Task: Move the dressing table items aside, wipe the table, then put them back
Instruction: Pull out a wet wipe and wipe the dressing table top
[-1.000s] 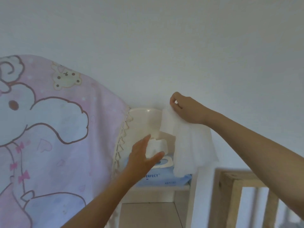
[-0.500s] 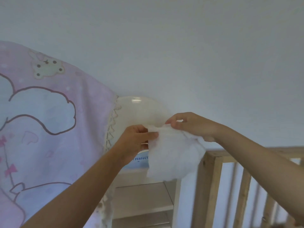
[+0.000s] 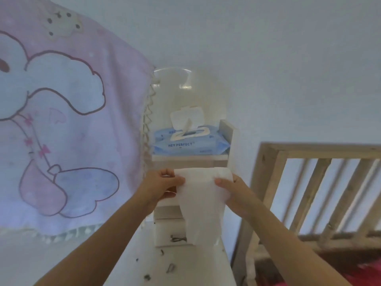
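White wipe [image 3: 203, 195] pinched btwn left hand [image 3: 162, 185], right hand [image 3: 232, 191].

The wet wipe [image 3: 201, 201] covers the shelf unit [image 3: 229, 139] behind it and most fingers [image 3: 221, 181] of the right hand [image 3: 237, 195]. Left of the fingers, the pink cloth [image 3: 68, 120] is cut by the picture's left edge. Below them, small dark bits [image 3: 170, 267] on the table [image 3: 185, 269] are too blurred to identify. The wooden railing [image 3: 321, 178] runs off the right edge.
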